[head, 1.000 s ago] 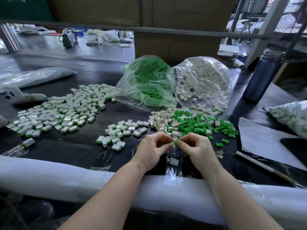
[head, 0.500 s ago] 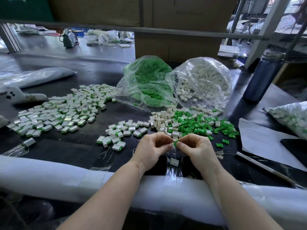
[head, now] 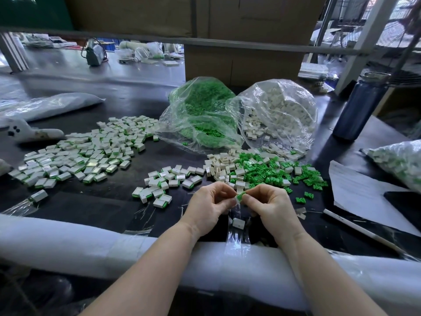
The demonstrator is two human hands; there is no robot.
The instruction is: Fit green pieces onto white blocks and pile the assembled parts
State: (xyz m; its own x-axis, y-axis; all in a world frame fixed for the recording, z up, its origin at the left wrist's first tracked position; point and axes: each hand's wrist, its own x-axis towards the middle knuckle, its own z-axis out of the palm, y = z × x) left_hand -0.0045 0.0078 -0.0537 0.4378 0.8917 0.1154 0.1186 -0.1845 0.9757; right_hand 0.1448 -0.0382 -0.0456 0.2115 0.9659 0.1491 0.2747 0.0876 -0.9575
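— Two hands, close together above the dark table (head: 114, 208)?
— Yes. Left hand (head: 210, 205) and right hand (head: 270, 205), fingertips almost touching, both pinching one small green piece (head: 239, 196) between them.
— White block in there too?
— Hard to tell, hidden by fingers.
— Loose bits?
— Green pieces (head: 266, 172) and white blocks (head: 224, 166) just behind the hands. One white block (head: 238, 223) under the hands.
— Finished ones?
— Small pile (head: 168, 182) near the left hand, big pile (head: 86, 153) far left.
— Bags?
— Green bag (head: 200, 115) beside white bag (head: 278, 112), at the back.

Bare worktop (head: 95, 208) lies along the near edge left of the hands, between the big pile (head: 86, 153) and small pile (head: 168, 183). Two bags (head: 205, 115) block the middle; paper (head: 364, 197) and bottle (head: 360, 106) crowd the right.
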